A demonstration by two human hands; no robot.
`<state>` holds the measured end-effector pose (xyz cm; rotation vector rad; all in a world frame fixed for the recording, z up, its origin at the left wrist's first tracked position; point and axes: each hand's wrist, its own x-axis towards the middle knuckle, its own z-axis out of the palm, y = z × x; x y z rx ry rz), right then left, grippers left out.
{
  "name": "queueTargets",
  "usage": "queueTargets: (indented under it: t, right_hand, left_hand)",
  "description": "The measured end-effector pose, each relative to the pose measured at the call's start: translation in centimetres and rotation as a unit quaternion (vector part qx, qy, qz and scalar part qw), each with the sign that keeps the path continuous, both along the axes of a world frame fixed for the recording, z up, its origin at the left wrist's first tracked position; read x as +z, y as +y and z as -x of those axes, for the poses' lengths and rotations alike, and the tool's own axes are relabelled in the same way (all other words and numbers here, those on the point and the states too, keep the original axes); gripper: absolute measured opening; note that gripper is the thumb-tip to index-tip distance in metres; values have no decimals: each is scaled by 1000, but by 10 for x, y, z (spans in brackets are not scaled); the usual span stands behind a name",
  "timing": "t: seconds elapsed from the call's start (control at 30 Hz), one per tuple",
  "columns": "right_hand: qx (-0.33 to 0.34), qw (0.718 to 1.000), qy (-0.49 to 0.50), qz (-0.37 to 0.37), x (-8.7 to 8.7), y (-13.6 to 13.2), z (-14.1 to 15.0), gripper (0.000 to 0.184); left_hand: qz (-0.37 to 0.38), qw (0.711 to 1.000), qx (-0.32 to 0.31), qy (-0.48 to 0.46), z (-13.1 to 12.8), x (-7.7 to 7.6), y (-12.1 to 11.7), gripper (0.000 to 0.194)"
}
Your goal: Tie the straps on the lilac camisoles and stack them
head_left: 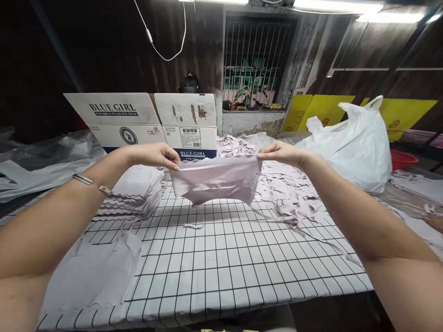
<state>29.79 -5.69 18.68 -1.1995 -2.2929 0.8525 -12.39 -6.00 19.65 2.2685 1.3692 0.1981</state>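
A pale pink piece of fabric [218,180] hangs stretched in the air above the table, its lower edge uneven. My left hand [157,156] pinches its upper left corner between thumb and fingers. At the upper right corner, my right hand [278,153] grips it the same way. Left of the fabric stands a stack of folded pink pieces [134,189] with wavy edges. Nearer me, partly behind my left forearm, one more pink piece [100,272] lies flat with thin straps.
The table wears a white checked cloth [221,267]. Pink scraps and strips [290,189] spread at the right. Behind stand a Blue Girl carton [148,122], a stuffed white plastic bag [356,147] and yellow cartons [314,110]. Another person's hand [434,221] shows at the right edge.
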Motion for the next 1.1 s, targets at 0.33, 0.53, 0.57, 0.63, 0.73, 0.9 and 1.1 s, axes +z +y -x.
queueTargets:
  t: [0.33,0.53,0.57,0.63,0.73,0.9,1.1]
  right_hand:
    - [-104,978,153,-96,-34,-37,152,39]
    - [-169,909,354,141,-185,-117,204,37]
    - [-182,886,378,198,-209,-133,201,37]
    - [-208,851,386,289,-243,-167,189,32]
    - [-172,856,306,379,-250,-211,163,20]
    - [79,934,89,337,-197,-236,107,25]
    - [-13,989,-150,7,-217,-214,35,58]
  left_hand:
    - [-385,889,169,183,-57,71,85,43]
    - [-225,971,-78,9,-224,-47,27,17]
    - [-201,974,-108,-7,-246,-83,5,18]
    - [-154,975,-157,-44,-280,-151,-43,22]
    - [-62,952,-241,-181,-304,-209,-108,23]
    - [-46,915,-350,-194,-273,-197,-144,32]
    - [-173,974,26,-144,-112,-208,-84,46]
